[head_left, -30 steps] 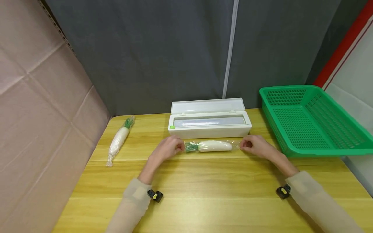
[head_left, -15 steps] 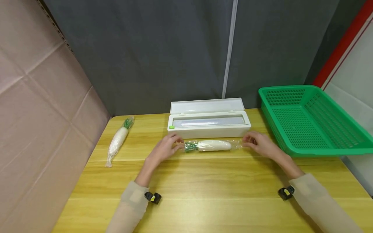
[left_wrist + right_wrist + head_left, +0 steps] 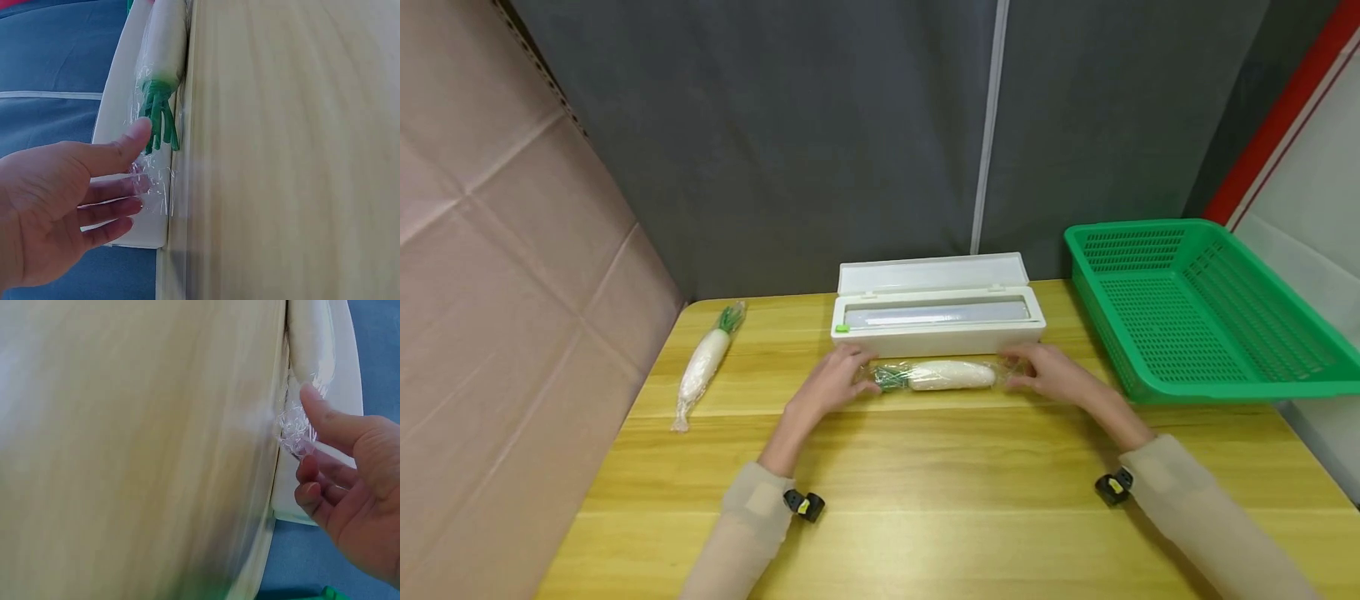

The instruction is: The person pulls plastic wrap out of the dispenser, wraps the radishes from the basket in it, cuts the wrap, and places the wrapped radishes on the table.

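Observation:
A white radish (image 3: 951, 375) with green stems lies sideways in clear plastic film, just in front of an open white cling film box (image 3: 936, 340). At its leafy end is my left hand (image 3: 833, 382); in the left wrist view the thumb (image 3: 128, 145) and extended fingers stand apart on either side of the loose film (image 3: 156, 187). My right hand (image 3: 1051, 372) is at the other end. There, in the right wrist view, crumpled film (image 3: 295, 428) sits by the spread thumb and loosely bent fingers (image 3: 312, 487).
Another film-wrapped radish (image 3: 703, 367) lies at the table's left. A green plastic basket (image 3: 1120, 333) stands at the right, near the right forearm. The box's raised lid (image 3: 934, 273) stands in front of a dark grey curtain (image 3: 760, 150) behind the wooden table (image 3: 925, 500).
Both hands have come inward toward the radish, the right one more plainly, shifting left along the film tail. The radish has hardly moved.

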`<move>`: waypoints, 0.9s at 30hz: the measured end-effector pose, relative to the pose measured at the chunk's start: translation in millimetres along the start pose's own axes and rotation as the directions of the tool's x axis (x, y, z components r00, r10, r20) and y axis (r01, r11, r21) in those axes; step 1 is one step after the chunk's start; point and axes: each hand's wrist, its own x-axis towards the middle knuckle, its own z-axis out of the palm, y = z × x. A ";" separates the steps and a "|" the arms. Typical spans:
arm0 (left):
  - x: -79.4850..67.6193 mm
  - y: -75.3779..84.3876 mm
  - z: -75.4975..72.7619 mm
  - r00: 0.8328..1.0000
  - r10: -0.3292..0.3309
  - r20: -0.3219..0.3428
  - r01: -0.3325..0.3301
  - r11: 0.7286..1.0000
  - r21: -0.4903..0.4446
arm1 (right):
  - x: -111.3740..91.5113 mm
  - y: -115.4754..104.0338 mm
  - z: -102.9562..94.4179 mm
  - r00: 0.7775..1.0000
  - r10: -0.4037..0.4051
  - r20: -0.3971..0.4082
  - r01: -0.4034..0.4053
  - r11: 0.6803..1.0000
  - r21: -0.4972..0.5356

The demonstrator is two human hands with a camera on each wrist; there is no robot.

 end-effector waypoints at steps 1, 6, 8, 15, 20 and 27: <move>0.4 0.2 0.0 1.000 -0.005 0.008 0.005 1.000 -0.001 | 0.9 -0.2 1.0 1.000 -0.001 0.001 0.001 1.000 0.001; 1.4 0.5 0.2 0.999 -0.017 0.040 0.017 1.000 0.000 | 4.4 -1.2 1.6 1.000 0.010 0.002 -0.010 1.000 -0.002; 1.9 0.5 0.3 0.999 -0.012 0.041 0.012 1.000 -0.001 | 4.7 -2.3 0.5 1.000 0.019 0.002 -0.019 1.000 -0.001; 1.5 1.7 -0.8 0.999 -0.015 0.034 0.016 1.000 -0.023 | 1.2 -8.3 -4.1 0.999 0.025 -0.032 -0.026 0.999 -0.031; -2.7 3.3 -5.6 0.997 -0.048 0.057 0.055 0.992 -0.118 | -3.0 -11.1 -7.9 0.995 0.003 -0.098 -0.003 1.000 0.000; -6.8 4.9 -11.6 0.999 -0.033 0.020 0.037 0.970 -0.240 | -9.2 -18.9 -16.2 0.990 0.034 -0.139 -0.023 0.997 0.079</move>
